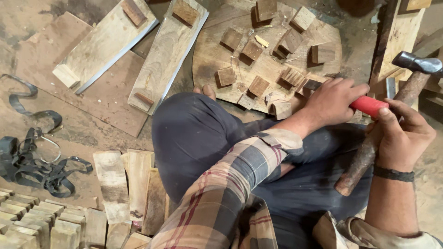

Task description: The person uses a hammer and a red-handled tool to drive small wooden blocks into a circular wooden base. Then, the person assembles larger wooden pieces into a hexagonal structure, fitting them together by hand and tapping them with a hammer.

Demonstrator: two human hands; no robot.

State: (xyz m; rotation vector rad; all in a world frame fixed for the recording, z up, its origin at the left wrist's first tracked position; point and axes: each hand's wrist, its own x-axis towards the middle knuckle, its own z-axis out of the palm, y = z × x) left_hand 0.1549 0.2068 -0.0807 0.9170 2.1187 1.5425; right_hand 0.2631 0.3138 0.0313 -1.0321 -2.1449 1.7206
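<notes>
Dusty workshop floor (27,138) fills the head view, strewn with planks and offcuts, and a round wooden slab (212,55) at twelve o'clock carries many small wooden blocks (258,85). At three o'clock the left hand (334,101) has its fingers wrapped tight around the red handle of a chisel (369,106), blade end toward the slab. Just beside it the right hand (401,133), fingers curled shut, grips a hammer (406,92) by its worn wooden shaft, steel head raised at two o'clock. I judge the hammer head-heavy and stiff, best held low on the shaft; the chisel looks rigid and light. Black straps (32,161) lie at nine o'clock, stacked blocks (32,221) at seven.
</notes>
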